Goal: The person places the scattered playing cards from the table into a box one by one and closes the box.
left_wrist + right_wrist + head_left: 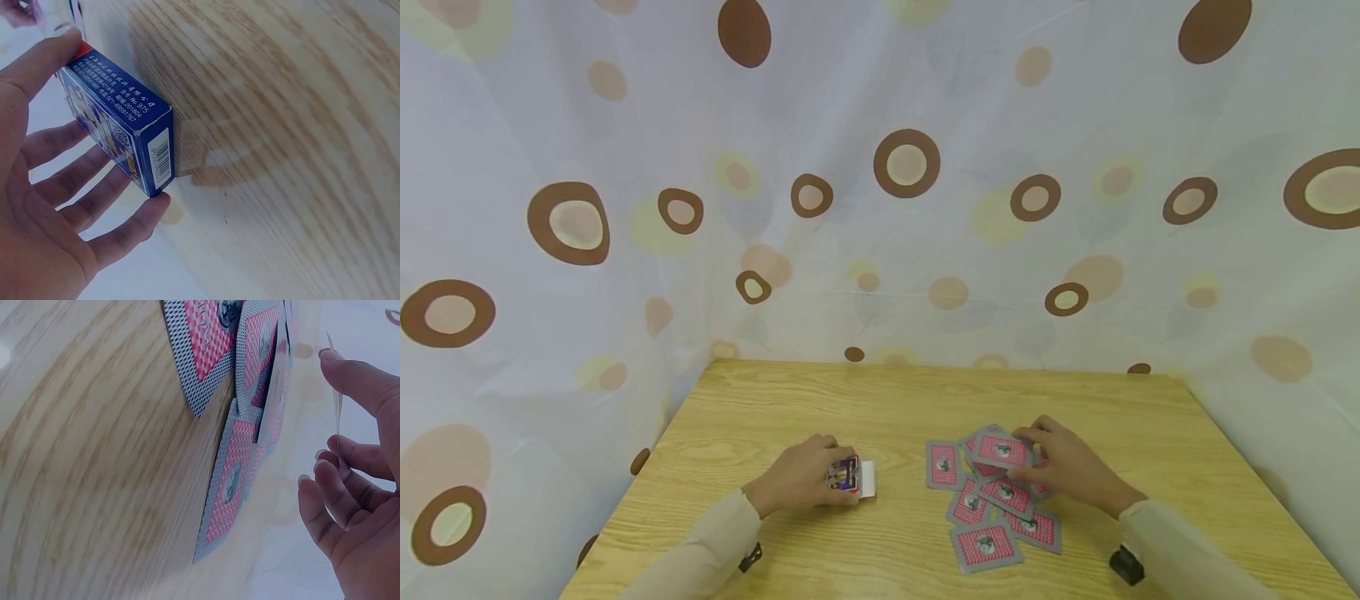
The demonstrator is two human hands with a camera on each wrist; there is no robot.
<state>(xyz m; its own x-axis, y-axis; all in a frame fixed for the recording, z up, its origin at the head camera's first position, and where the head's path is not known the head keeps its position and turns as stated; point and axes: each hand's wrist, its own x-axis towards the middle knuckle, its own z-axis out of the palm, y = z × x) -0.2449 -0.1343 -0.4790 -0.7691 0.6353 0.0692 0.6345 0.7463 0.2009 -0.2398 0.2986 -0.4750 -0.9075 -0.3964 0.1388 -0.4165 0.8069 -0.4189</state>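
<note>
My left hand grips a blue playing card box between thumb and fingers, low over the table. The box's white end flap stands out to the right, and its barcode end shows in the left wrist view. Over the cards, my right hand pinches a playing card between thumb and fingers; the right wrist view shows this card edge-on, lifted off the pile. Beneath it, several red-backed cards with grey borders lie spread and overlapping, backs up. The right hand hides part of the pile.
The cards and box are on a light wooden table. A white curtain with brown and yellow dots hangs behind it and along both sides. One card lies at the pile's left edge.
</note>
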